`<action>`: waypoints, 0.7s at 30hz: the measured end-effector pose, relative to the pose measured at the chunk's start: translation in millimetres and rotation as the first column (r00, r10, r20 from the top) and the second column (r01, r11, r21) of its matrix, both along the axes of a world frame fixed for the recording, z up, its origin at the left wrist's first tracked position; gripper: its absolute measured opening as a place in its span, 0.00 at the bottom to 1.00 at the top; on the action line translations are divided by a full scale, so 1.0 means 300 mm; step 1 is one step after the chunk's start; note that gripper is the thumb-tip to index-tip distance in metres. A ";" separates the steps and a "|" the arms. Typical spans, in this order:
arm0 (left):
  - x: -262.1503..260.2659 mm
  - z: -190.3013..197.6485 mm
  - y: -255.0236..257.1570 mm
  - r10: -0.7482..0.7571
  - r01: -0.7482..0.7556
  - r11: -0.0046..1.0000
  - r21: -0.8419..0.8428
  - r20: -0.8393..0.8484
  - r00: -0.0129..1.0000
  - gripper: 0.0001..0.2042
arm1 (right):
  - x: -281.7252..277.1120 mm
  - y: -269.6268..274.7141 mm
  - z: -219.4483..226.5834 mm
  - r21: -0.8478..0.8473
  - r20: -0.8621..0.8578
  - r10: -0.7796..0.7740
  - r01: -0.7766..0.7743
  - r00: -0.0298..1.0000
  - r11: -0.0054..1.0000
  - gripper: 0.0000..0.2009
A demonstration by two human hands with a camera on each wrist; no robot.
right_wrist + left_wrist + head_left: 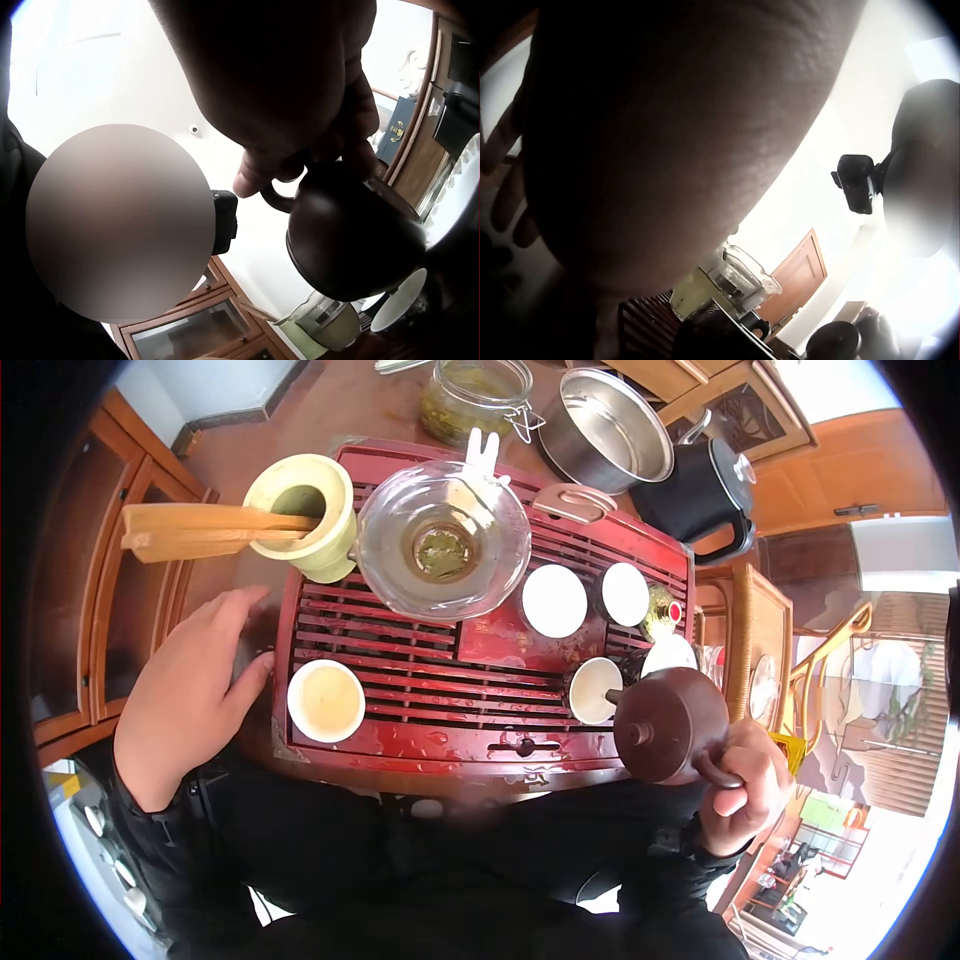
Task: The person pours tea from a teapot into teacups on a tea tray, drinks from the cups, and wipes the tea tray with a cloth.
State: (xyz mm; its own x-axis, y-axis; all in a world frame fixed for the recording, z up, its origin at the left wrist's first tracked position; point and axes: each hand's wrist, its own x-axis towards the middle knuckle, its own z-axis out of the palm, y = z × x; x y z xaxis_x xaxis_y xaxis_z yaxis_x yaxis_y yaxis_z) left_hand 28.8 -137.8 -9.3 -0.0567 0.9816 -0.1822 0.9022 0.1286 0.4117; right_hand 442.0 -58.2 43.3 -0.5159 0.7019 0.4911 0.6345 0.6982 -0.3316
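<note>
My right hand [752,785] grips the handle of a dark brown clay teapot [660,735], which it holds over the right end of a red slatted tea tray [400,748]. The teapot's spout points left and overlaps the rim of a small cup [590,695] in the head view. From the right wrist, the teapot [345,240] shows from below, with fingers and thumb at its handle. My left hand [185,695] is relaxed and holds nothing, beside the tray's left edge. Near it stands a white cup [294,710] of pale tea.
A glass pitcher [385,575] and a yellow-green holder [335,555] with wooden tea tools stand at the back left. White cups [553,602] and a small gold figure [660,610] sit to the right. Behind are a jar [440,410], steel pot [600,430] and black kettle [690,490].
</note>
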 end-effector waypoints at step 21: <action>0.004 -0.021 0.007 -0.005 0.006 1.000 -0.010 0.032 0.999 0.23 | -0.079 0.125 0.048 0.029 0.178 0.228 -0.237 0.957 0.971 0.30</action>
State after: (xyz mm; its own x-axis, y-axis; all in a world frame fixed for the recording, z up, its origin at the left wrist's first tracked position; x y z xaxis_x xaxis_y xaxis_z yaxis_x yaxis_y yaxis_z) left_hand 30.1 -135.8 -15.8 -0.0454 0.9799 -0.1941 0.8895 0.1281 0.4386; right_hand 418.3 -20.5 57.6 -0.7415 0.5297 0.4119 0.4973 0.8459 -0.1927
